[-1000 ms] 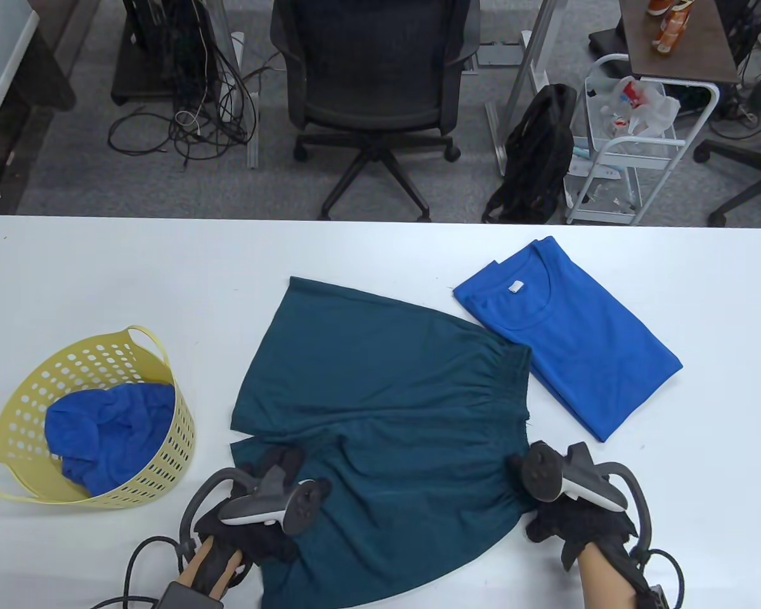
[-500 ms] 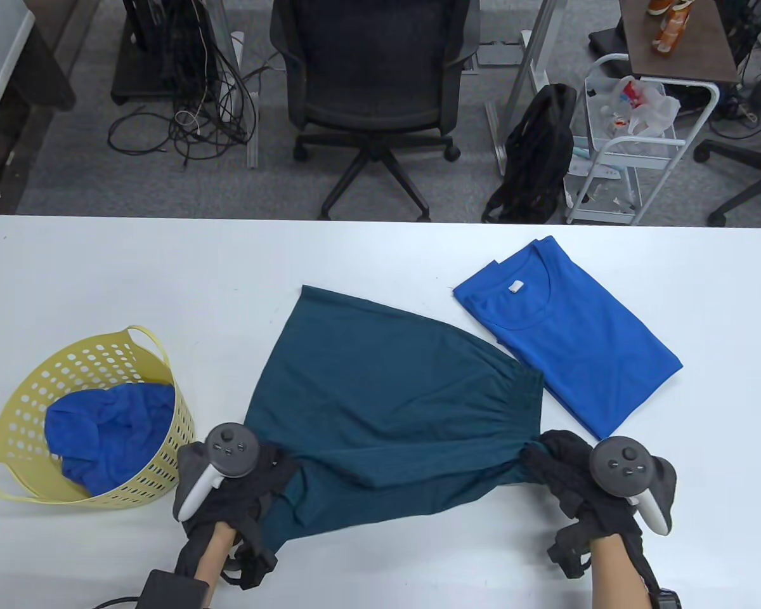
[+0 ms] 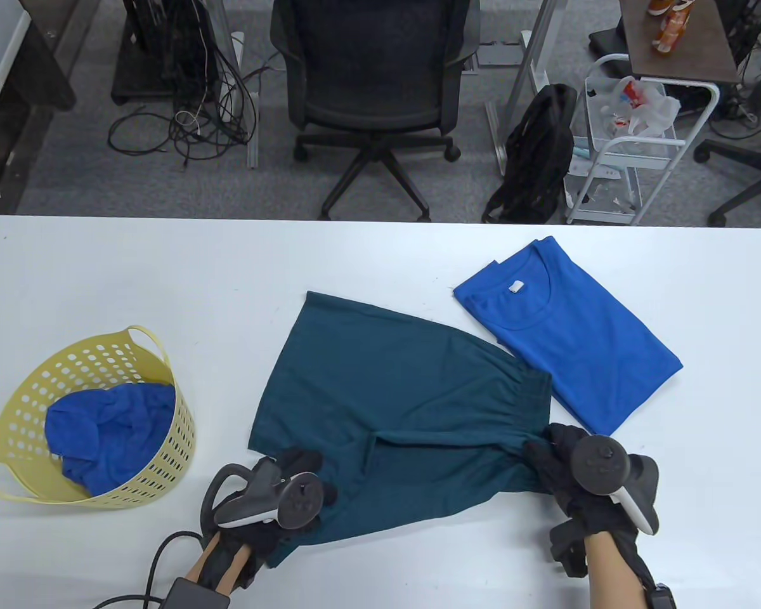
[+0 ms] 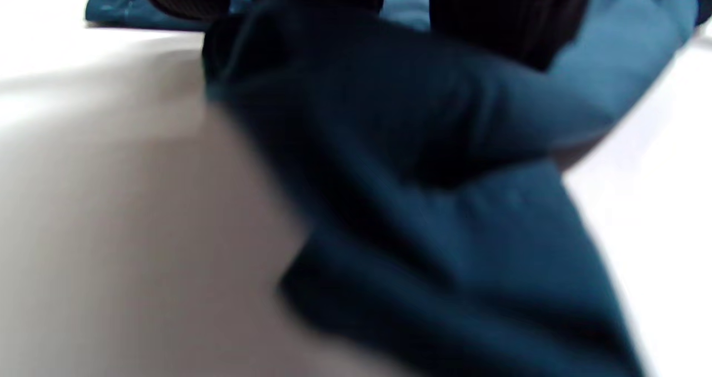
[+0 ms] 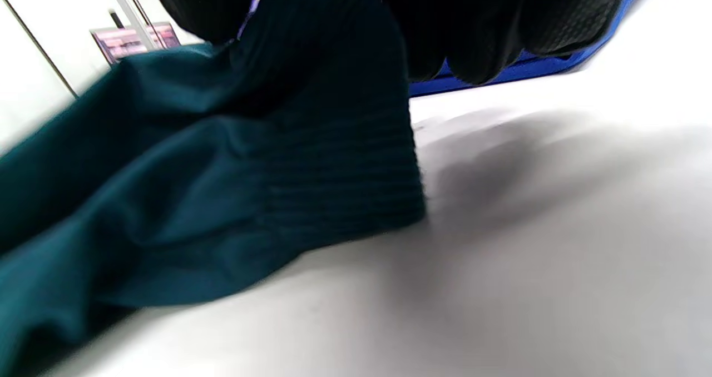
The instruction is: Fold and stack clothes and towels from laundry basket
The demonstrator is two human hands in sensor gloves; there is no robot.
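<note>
Dark teal shorts (image 3: 406, 406) lie on the white table (image 3: 165, 279), their near half lifted and doubled toward the far half. My left hand (image 3: 295, 472) grips the near leg hem at the left; the cloth shows blurred under my fingers in the left wrist view (image 4: 423, 143). My right hand (image 3: 555, 460) grips the ribbed waistband at the right; the waistband fills the right wrist view (image 5: 334, 160). A folded bright blue T-shirt (image 3: 571, 336) lies to the right of the shorts. A yellow laundry basket (image 3: 158, 457) at the left holds a blue towel (image 3: 108, 431).
The table's far edge runs across the middle of the table view; beyond it stand an office chair (image 3: 374, 82), a black backpack (image 3: 539, 158) and a white cart (image 3: 634, 146). Bare table shows between the basket and the shorts and along the near edge.
Both hands took hold of the shorts' near edge and carried it away from me over the far half. The left hand has since turned and dropped lower, and the shorts have shifted slightly right.
</note>
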